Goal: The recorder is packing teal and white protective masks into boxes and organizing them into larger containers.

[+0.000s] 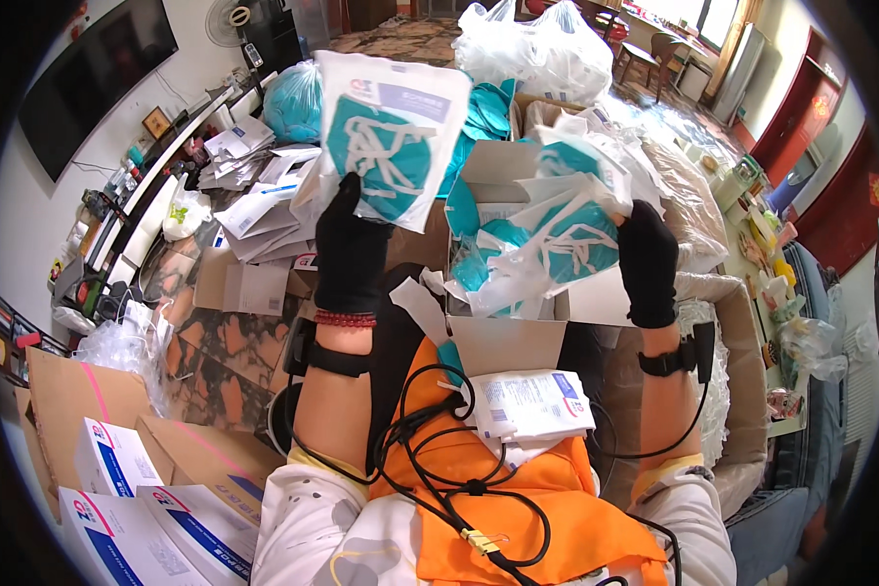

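My left hand, in a black glove, grips a white-edged clear packet with a teal face mask and its white straps showing inside. Raised on the other side, my black-gloved right hand pinches a bunch of similar mask packets by their edge. Below them stands an open white carton with teal masks in it, partly hidden by the packets. A few white printed packets rest on my lap, over an orange apron. Black cables lie in loops across it.
Flattened white packets are piled at the far left. White printed boxes fill a brown carton at the lower left. A large lined carton stands at my right. Stuffed plastic bags sit at the back.
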A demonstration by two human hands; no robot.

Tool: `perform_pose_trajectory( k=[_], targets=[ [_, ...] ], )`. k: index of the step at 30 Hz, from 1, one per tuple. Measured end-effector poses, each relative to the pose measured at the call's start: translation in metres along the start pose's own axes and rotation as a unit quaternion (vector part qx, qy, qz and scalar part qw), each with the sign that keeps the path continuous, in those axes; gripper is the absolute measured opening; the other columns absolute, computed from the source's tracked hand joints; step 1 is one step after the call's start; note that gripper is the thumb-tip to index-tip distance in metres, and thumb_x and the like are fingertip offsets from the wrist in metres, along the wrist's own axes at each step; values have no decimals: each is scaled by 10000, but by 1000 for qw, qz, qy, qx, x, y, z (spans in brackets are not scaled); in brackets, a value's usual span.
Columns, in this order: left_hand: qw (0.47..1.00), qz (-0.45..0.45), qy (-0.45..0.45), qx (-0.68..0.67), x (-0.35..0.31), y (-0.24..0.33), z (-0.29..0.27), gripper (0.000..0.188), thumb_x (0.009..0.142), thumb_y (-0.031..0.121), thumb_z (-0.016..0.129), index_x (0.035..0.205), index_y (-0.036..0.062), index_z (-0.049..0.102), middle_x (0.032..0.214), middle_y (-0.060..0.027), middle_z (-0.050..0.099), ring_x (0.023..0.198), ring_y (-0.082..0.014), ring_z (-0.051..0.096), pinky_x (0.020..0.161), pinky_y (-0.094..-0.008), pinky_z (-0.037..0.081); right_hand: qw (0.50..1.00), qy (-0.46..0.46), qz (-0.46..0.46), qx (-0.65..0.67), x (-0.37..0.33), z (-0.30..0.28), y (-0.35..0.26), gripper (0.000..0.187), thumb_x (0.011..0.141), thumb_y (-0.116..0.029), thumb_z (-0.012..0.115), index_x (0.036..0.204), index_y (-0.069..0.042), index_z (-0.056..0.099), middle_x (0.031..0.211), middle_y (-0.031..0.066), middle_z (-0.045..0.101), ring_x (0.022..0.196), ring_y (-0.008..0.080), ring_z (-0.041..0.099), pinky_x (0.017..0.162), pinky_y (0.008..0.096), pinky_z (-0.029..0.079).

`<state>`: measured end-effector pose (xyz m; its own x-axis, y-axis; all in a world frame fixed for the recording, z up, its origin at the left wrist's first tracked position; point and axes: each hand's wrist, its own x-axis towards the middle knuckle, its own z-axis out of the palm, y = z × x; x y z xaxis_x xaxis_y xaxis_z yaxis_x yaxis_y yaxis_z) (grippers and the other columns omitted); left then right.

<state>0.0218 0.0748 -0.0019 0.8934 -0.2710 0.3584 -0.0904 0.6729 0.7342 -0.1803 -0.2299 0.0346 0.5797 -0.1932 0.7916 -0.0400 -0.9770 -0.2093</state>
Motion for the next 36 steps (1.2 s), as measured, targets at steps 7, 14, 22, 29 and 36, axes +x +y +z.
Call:
perform_pose_trajectory(
  k=[7, 14, 22, 29, 36],
  targets=[
    [996, -41, -39, 62, -7, -27, 17, 363, 985, 113, 604, 1339, 43, 568, 1116, -67, 638, 871, -127, 598, 719, -269, 508, 979, -183, -86, -29, -10, 24, -18, 146, 880, -100, 622, 1021, -68, 642, 952, 122, 675, 861, 332, 667, 711, 400, 545],
    [940, 148, -17, 307, 47, -41, 24, 344, 942, 101, 625, 1276, 24, 614, 1085, -99, 651, 890, -162, 619, 777, -294, 521, 969, -206, -77, 110, 8, -1, -77, 434, 862, -93, 656, 1291, -67, 592, 1286, 192, 605, 1134, 369, 580, 992, 421, 471],
    [971, 0, -135, 196, 30, -47, 63, 227, 871, 140, 700, 1090, 86, 677, 954, -3, 654, 816, -121, 601, 665, -270, 486, 997, -29, -69, 25, 17, -9, -63, 707, 813, -10, 690, 1469, -111, 448, 1451, 158, 491, 1393, 326, 405, 1109, 418, 379],
    [859, 150, -290, 395, -6, -114, 28, 451, 773, -92, 651, 1205, 36, 658, 1121, -134, 663, 1043, -239, 652, 863, -315, 535, 941, -197, 107, 253, -22, 16, 11, 282, 856, 0, 682, 1134, 8, 629, 1231, 159, 630, 1102, 284, 624, 944, 366, 500],
    [944, -66, -113, 302, 3, -133, 21, 256, 886, 27, 641, 1142, 12, 627, 1084, -53, 675, 977, -138, 630, 859, -305, 523, 977, -74, 84, 180, -25, 22, 11, 134, 925, -48, 634, 1048, 2, 620, 961, 121, 650, 853, 228, 628, 777, 330, 506]
  ],
)
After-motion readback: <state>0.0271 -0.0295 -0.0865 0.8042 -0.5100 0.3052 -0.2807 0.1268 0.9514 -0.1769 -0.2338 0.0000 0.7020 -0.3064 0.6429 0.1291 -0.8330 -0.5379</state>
